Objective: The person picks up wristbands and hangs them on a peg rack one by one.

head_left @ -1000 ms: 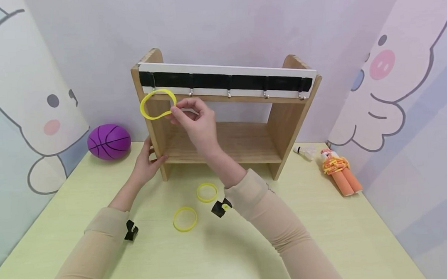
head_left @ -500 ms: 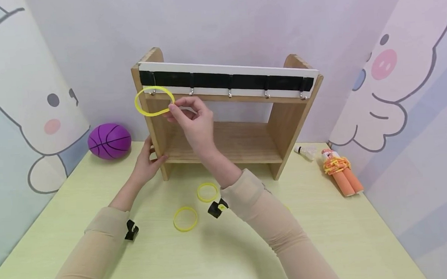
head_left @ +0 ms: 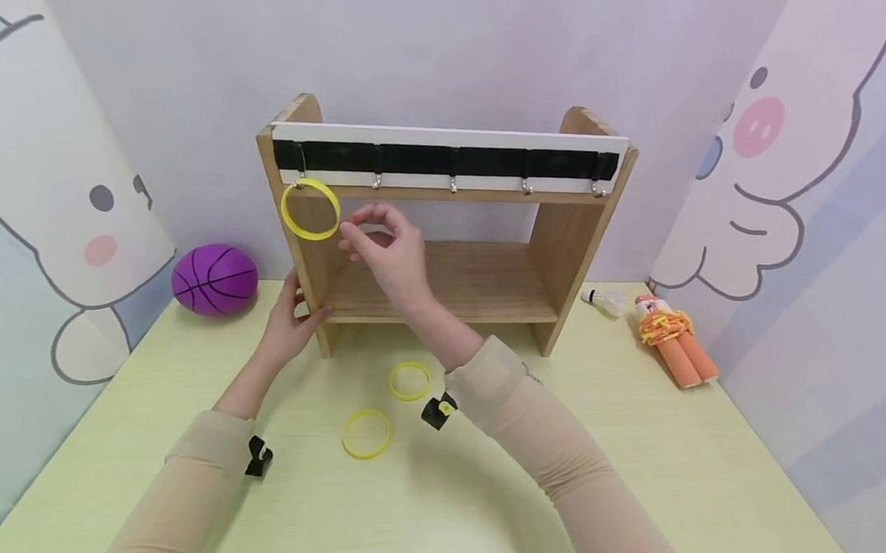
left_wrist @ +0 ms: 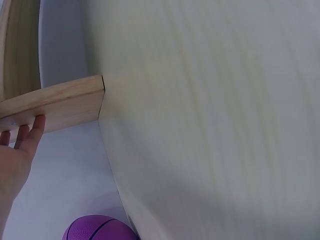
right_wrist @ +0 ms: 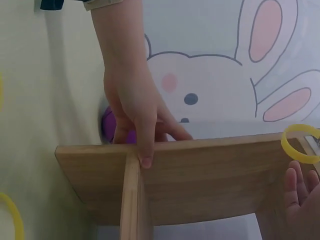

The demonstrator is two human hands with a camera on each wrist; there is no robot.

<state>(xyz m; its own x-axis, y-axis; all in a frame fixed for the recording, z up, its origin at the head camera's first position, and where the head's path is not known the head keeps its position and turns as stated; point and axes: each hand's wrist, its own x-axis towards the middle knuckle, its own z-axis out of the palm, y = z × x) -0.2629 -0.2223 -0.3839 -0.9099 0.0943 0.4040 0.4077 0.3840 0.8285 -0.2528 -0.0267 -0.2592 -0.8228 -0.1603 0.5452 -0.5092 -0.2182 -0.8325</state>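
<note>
A yellow ring (head_left: 313,236) hangs from the leftmost metal hook (head_left: 300,183) on the black-and-white strip of a wooden shelf (head_left: 443,281). Just right of it is my right hand (head_left: 395,258), thumb and forefinger close to the band. In the right wrist view, a small gap separates those fingers from the ring (right_wrist: 285,143). My left hand (head_left: 285,329) grips the shelf's left side panel, thumb in front and fingers on the outer face; the left wrist view shows these fingers (left_wrist: 36,131) against the wood. Two more yellow rings lie on the table, a nearer one (head_left: 367,456) and a farther one (head_left: 409,398).
Left of the shelf a purple ball (head_left: 215,280) rests against the wall. To the right lie a shuttlecock (head_left: 609,302) and an orange-handled jump rope (head_left: 684,361). Several other hooks line the strip. Walls with cartoon animals enclose the table (head_left: 313,521).
The yellow ring moved from my right hand's pinch onto the leftmost hook, and my fingers let go of it. My left hand stayed on the side panel.
</note>
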